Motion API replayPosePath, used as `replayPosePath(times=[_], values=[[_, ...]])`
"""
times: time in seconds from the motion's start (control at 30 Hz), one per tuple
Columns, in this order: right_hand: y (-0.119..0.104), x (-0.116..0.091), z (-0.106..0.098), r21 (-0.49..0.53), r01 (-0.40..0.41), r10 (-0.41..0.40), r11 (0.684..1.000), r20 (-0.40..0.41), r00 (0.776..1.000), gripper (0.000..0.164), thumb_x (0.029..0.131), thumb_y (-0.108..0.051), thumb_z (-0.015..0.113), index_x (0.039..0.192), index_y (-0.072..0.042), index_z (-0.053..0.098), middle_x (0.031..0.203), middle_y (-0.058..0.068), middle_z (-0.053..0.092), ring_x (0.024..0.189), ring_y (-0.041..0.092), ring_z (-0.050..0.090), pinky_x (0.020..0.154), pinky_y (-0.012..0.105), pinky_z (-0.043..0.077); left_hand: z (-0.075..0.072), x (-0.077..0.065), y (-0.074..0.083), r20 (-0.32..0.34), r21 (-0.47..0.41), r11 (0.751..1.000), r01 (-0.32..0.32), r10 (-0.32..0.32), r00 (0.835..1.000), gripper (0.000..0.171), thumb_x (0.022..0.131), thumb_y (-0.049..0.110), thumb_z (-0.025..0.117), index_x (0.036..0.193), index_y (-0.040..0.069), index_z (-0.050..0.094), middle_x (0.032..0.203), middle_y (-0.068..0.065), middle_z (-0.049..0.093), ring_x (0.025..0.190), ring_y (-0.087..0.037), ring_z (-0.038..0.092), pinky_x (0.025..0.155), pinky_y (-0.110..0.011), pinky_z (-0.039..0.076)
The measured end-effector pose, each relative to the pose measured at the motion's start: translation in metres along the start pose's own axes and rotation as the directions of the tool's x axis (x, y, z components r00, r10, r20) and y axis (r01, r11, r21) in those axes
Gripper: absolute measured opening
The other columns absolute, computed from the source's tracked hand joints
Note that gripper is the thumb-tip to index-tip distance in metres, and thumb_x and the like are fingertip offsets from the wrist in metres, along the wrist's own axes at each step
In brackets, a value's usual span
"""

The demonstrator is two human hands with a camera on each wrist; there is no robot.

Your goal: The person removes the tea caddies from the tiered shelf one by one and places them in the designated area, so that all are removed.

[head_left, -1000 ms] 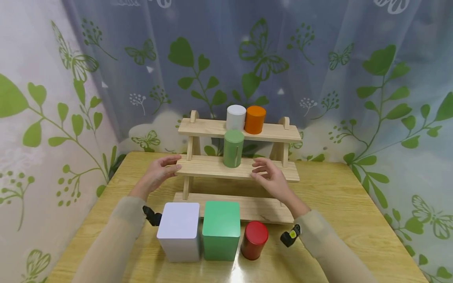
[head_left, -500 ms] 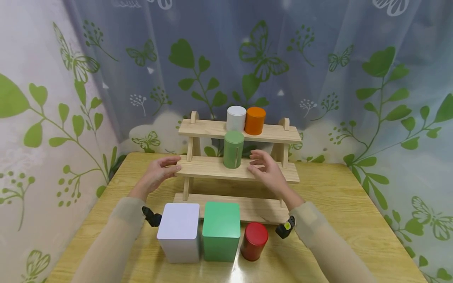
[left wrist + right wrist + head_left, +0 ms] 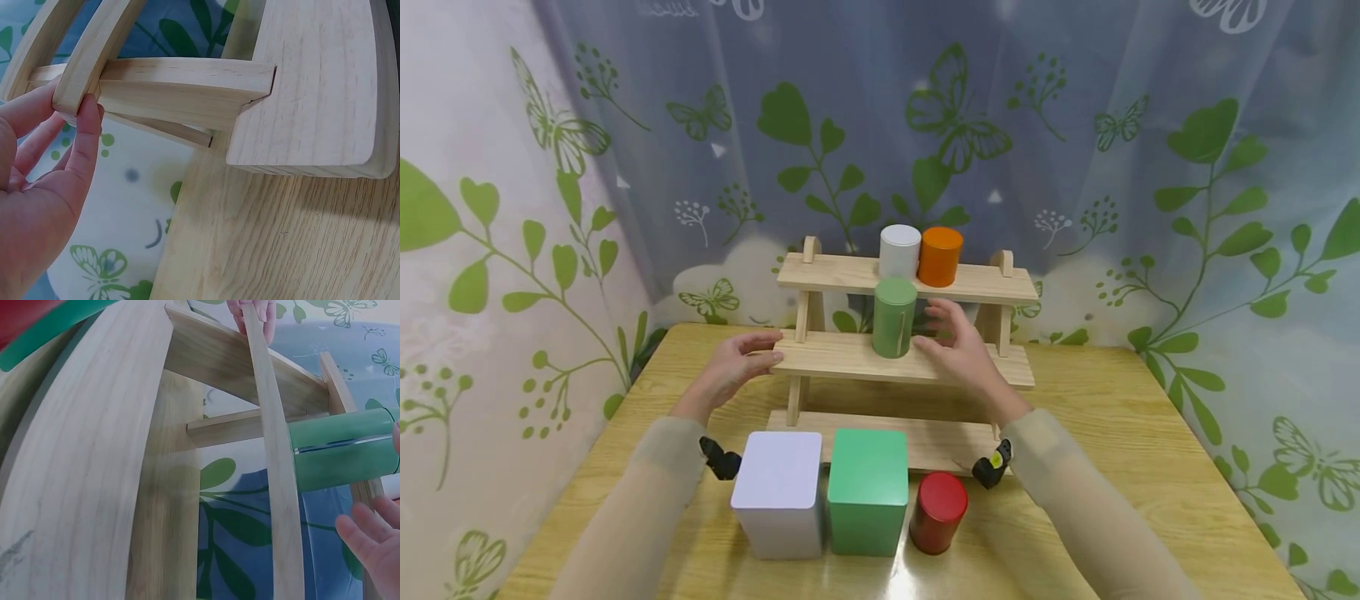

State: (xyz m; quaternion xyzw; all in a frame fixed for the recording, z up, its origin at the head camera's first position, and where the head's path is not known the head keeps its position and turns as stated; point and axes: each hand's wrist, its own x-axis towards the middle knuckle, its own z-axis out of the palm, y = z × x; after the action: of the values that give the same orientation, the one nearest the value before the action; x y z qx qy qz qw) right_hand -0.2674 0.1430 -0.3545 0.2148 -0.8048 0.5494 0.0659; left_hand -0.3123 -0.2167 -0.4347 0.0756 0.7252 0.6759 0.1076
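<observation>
Head: left fingers (image 3: 758, 338) pinch middle shelf (image 3: 827, 354), right fingers (image 3: 948, 312) near green canister (image 3: 893, 318).

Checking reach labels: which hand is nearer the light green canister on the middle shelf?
Right. The right hand is just right of the light green canister, contact unclear; the left hand is farther off, holding the middle shelf at its left end.

Table (image 3: 1097, 408): wood-grain surface, glossy toward the near edge. Standing on it: one three-tier wooden stand (image 3: 827, 353) of pale timber. In front of the stand, left to right: white box (image 3: 778, 492), green box (image 3: 868, 492), red canister (image 3: 937, 512), all upright. Top board (image 3: 988, 282): white canister (image 3: 899, 252) and orange canister (image 3: 939, 257), side by side, right of the white; contact undetermined. Middle board (image 3: 831, 358): green canister (image 3: 892, 318), upright, near mid-length.
</observation>
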Motion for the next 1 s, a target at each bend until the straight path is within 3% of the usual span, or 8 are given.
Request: replayPosePath(times=[0.17,0.37,0.57,0.67,0.77,1.0], values=[[0.011,0.013,0.003,0.038,0.004,-0.004,0.999,-0.010,1.000,0.064,0.087,-0.007,0.065,0.141,0.001,0.030,0.135,0.028,0.037,0.117,0.047,0.042,0.094,0.056,0.037,-0.001,-0.001,0.000,-0.008,0.007,1.000,-0.003,0.003,1.000,0.055,0.087,0.016,0.068,0.136,0.004,0.046,0.139,-0.016,0.038,0.107,-0.018,0.054,0.087,-0.030,0.048],[0.030,0.026,0.009,0.034,-0.002,0.003,0.999,-0.014,1.000,0.072,0.085,-0.014,0.070,0.143,-0.006,0.029,0.137,0.022,0.037,0.117,0.044,0.043,0.092,0.050,0.041,0.001,0.000,-0.003,-0.026,0.013,1.000,-0.011,0.012,1.000,0.054,0.086,0.018,0.068,0.135,0.005,0.047,0.137,-0.015,0.041,0.106,-0.018,0.054,0.086,-0.028,0.048],[0.032,0.030,0.015,0.000,-0.022,0.022,1.000,-0.030,0.999,0.076,0.084,-0.022,0.071,0.144,-0.010,0.026,0.136,0.018,0.039,0.117,0.039,0.045,0.092,0.049,0.042,0.002,0.000,-0.003,-0.027,0.009,1.000,-0.013,0.014,1.000,0.053,0.087,0.016,0.068,0.135,0.005,0.047,0.137,-0.014,0.041,0.106,-0.018,0.053,0.085,-0.027,0.048],[0.030,0.032,0.017,-0.019,-0.031,0.030,0.999,-0.031,0.999,0.076,0.084,-0.024,0.071,0.144,-0.012,0.026,0.134,0.017,0.041,0.115,0.035,0.047,0.091,0.048,0.042,0.005,-0.005,0.005,-0.017,-0.002,1.000,-0.002,0.002,1.000,0.052,0.088,0.012,0.065,0.136,0.002,0.045,0.138,-0.016,0.039,0.105,-0.017,0.053,0.085,-0.027,0.048],[0.024,0.034,0.019,-0.010,-0.040,0.040,0.999,-0.019,0.999,0.076,0.084,-0.020,0.071,0.145,-0.011,0.026,0.133,0.019,0.042,0.113,0.036,0.048,0.091,0.050,0.042,0.005,-0.006,0.008,-0.010,-0.010,1.000,0.013,-0.013,1.000,0.052,0.089,0.009,0.063,0.137,0.002,0.044,0.139,-0.017,0.037,0.105,-0.017,0.052,0.085,-0.028,0.048],[0.026,0.039,0.025,-0.012,-0.031,0.030,0.999,-0.033,0.999,0.079,0.082,-0.023,0.072,0.145,-0.013,0.026,0.131,0.019,0.043,0.112,0.036,0.047,0.093,0.054,0.038,0.002,-0.001,-0.004,-0.022,0.000,1.000,-0.017,0.017,1.000,0.055,0.088,0.017,0.066,0.137,0.005,0.045,0.138,-0.015,0.039,0.106,-0.017,0.053,0.091,-0.035,0.045]])
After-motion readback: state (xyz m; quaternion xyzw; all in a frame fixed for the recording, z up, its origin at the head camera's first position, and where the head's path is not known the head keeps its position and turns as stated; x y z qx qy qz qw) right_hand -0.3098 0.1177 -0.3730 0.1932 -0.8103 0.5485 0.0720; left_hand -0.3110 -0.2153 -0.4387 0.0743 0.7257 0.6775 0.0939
